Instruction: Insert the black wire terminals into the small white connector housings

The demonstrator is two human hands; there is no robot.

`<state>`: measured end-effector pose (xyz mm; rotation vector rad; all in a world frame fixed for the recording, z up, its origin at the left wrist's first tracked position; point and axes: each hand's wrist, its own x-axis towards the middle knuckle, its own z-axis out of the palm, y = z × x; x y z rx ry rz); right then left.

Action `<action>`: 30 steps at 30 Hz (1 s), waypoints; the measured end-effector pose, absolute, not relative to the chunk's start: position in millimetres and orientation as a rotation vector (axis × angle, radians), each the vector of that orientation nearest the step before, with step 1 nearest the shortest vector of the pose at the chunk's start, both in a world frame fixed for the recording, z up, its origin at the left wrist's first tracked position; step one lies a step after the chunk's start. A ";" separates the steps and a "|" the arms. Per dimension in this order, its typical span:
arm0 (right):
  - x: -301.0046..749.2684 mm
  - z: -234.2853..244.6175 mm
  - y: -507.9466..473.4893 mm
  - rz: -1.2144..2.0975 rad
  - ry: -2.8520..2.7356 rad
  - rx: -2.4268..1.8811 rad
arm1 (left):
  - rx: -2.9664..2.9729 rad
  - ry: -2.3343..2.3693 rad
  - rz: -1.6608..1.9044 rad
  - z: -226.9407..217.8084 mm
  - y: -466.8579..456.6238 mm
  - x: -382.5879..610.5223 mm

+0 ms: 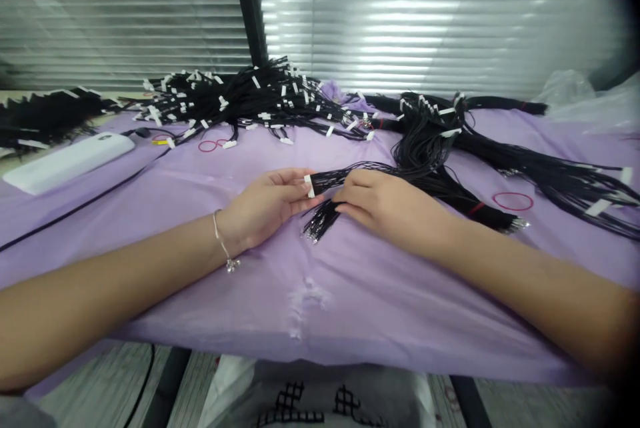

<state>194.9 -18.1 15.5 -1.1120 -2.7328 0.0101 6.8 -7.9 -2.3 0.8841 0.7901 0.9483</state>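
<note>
My left hand (270,208) pinches a white connector (309,186) at the end of several thin black wires (330,179). The wires run rightward, past my right hand, to a larger black bundle. My right hand (383,205) has its fingers curled round a bunch of black wires (323,218), whose shiny metal tips (311,233) stick out below and to the left. Part of that bunch is hidden under the fingers. Just right of my right hand, a bundle bound with a red band (476,208) ends in metal tips (520,223).
A big heap of black wires with white connectors (235,101) lies along the back. More bundles (530,155) spread to the right. Red rubber bands (513,201) lie on the purple table cover (240,308), torn near the front. A white device (70,160) with a cable sits at left.
</note>
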 end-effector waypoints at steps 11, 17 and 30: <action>189.6 -8.4 -2.8 -0.161 -2.726 -1.012 | 1.007 0.764 1.090 4.1 3.8 1.7; 192.7 -2.9 -5.7 -0.040 -2.668 -0.885 | 0.993 0.810 1.081 0.7 1.7 0.8; 190.8 3.9 -7.4 0.228 -2.776 -0.854 | 1.028 0.794 1.035 -3.6 1.4 -1.1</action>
